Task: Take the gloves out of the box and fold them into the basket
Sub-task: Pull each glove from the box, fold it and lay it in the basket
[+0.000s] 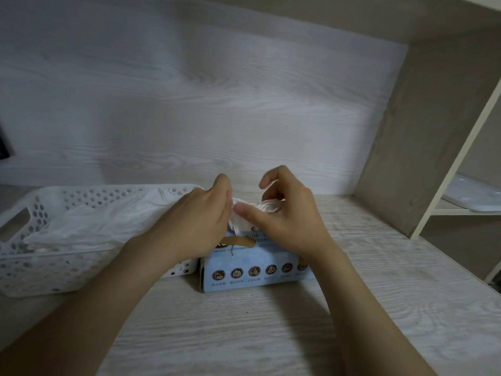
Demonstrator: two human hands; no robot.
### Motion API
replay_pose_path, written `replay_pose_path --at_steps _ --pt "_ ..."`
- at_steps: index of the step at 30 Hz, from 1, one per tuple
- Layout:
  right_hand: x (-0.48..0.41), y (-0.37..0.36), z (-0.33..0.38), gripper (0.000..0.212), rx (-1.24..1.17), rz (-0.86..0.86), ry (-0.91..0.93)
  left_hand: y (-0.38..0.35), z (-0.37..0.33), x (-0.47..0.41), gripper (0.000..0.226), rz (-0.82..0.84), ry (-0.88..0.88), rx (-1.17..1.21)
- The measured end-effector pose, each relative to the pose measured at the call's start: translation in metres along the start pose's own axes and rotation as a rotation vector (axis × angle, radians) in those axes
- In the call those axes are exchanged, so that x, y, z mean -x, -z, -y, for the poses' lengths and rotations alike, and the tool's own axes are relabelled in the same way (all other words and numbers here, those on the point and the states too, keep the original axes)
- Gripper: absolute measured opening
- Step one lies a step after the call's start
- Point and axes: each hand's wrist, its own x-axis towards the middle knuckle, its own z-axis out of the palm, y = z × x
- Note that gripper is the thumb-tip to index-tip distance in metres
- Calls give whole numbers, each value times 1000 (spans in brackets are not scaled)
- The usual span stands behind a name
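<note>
We have both hands over the box (pixel 257 270), which sits on the desk (pixel 271 327) touching the basket (pixel 16 256) on its right side. Our left hand (pixel 200 221) curls its fingers onto the crumpled glove (pixel 240 214) at the box's opening, and our right hand (pixel 287 221) pinches the same glove between thumb and fingers. The thin film could tear if we tug it apart, or drag extra gloves out in a clump. Nothing holds the light box down, so it may lift with the pull.
</note>
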Motion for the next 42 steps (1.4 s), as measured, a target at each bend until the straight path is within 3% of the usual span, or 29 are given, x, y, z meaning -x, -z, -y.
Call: replay_pose_path --at_steps 6,8,10,12,15,17,21,27,33,35,39,42 --pt "-2 0 -5 46 167 314 -96 4 0 -2 10 -19 38 46" --pt "0 1 0 49 120 351 -97 6 1 -4 11 -34 65 73" --pt "0 2 4 39 32 321 -103 8 2 -3 14 -38 63 95" --pt "-1 0 7 22 -44 245 -123 9 2 -1 16 -37 40 122" --pt "-1 -8 5 5 29 55 -42 11 -1 1 18 -11 20 156" --pt "-2 -12 2 8 -44 -21 -44 11 -4 2 22 70 71 137" --pt "-4 -11 3 14 -219 -111 -102 8 -5 4 56 163 48 -49" --pt "-7 -7 12 20 -401 -388 -3 9 -2 0 62 245 7 -191" --pt "-7 17 17 20 -567 -759 -41 9 -4 0 59 275 3 -227" --pt "-7 17 16 22 -498 -734 -39 9 -5 1 69 245 14 -185" --pt "-5 5 23 18 -531 -439 -75 14 -10 4 86 115 73 -7" --pt "-4 3 29 12 -641 -275 -116 19 -11 5 55 -35 74 234"
